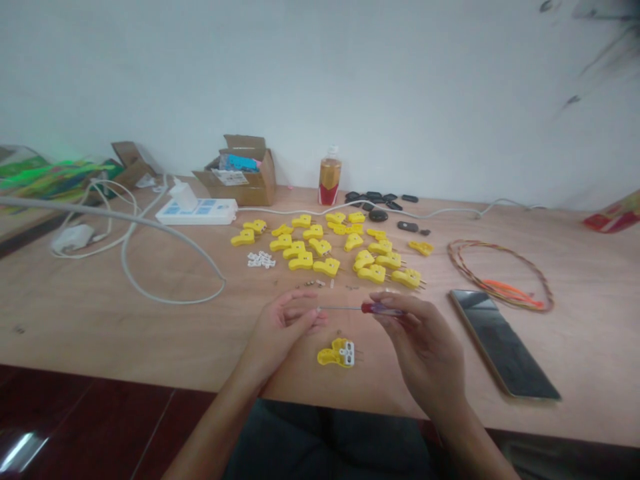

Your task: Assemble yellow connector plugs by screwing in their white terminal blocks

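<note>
- While the right hand (425, 340) grasps a screwdriver (375, 309) by its red and purple handle, the thin shaft points across to the left hand (285, 327).
- The right grip is closed around that handle, fingers wrapped over it and thumb beneath.
- The left grip has thumb and fingers brought near each other at the screwdriver's tip; I cannot tell whether they pinch the tip or some tiny part there.
- Below and between the hands, an opened yellow plug (347, 353) lies on the surface (590, 320), its white insert exposed and its pins pointing right.
- Beyond the hands, many yellow plug bodies (327, 267) lie in a loose spread, with a small heap of white pieces (261, 260) at their left.
- Small metal bits (310, 284) sit between the plug bodies and the hands.
- To the right lie a dark phone (504, 347) and a coil of wire (515, 293) with an orange stretch.
- At the back stand a bottle (329, 177) and an open cardboard box (257, 187), near a white power strip (220, 212).
</note>
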Available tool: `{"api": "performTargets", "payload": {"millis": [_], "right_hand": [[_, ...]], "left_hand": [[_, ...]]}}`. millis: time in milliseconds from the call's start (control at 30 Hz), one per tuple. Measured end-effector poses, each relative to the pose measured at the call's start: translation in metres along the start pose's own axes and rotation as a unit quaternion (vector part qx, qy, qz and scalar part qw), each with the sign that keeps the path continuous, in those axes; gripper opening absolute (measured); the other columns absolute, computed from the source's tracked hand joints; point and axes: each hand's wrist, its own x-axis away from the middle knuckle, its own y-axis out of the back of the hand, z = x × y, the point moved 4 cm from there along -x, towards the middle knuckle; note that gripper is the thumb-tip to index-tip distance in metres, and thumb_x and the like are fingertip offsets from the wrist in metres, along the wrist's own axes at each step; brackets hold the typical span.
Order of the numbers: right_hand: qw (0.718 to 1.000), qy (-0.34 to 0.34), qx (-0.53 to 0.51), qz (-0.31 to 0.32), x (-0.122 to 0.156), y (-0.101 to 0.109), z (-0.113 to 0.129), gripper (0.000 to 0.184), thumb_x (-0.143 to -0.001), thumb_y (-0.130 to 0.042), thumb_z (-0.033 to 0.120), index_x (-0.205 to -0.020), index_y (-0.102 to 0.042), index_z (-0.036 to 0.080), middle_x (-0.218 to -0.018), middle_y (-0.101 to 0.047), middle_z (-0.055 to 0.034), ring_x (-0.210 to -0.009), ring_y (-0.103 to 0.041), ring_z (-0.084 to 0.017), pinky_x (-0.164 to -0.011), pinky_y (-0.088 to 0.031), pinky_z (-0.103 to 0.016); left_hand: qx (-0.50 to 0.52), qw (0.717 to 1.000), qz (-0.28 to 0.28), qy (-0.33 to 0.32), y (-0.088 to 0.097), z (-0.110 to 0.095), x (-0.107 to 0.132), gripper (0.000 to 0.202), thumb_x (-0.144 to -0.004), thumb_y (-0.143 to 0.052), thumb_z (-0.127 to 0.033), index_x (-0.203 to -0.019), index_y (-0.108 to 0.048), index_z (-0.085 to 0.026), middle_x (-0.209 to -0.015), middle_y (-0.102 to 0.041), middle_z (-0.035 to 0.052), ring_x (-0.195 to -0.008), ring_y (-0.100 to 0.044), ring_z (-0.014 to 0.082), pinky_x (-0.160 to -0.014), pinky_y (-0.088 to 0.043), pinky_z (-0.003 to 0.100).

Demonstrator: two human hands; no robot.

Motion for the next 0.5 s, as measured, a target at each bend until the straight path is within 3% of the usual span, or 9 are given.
{"api": "performTargets", "payload": {"millis": [333,500], "right_hand": [[0.977,0.132,0.148,0.074,-0.004,-0.001,0.024,0.030,-0.102,-0.057,0.004,-0.121,-0.068,0.025,-0.110,-0.080,-0.0039,-0.107,-0.077,-0.017,-0.093,-0.064,-0.029],[0.964,0.165,0.174,0.117,0.004,-0.006,0.034,0.035,-0.103,-0.050,0.000,-0.125,-0.067,0.021,-0.115,-0.078,-0.0070,-0.107,-0.076,-0.016,-0.092,-0.063,-0.026]], "left_hand": [[-0.039,0.999,0.020,-0.019,0.000,0.002,-0.003,0.048,-0.080,-0.084,-0.035,-0.120,-0.065,-0.017,-0.094,-0.087,0.0098,-0.094,-0.084,0.0258,-0.085,-0.065,0.033],[-0.107,0.990,0.041,-0.086,-0.004,0.000,0.003,0.031,-0.087,-0.075,-0.030,-0.115,-0.071,-0.017,-0.098,-0.086,0.0094,-0.089,-0.083,0.0248,-0.084,-0.066,0.034]]}}
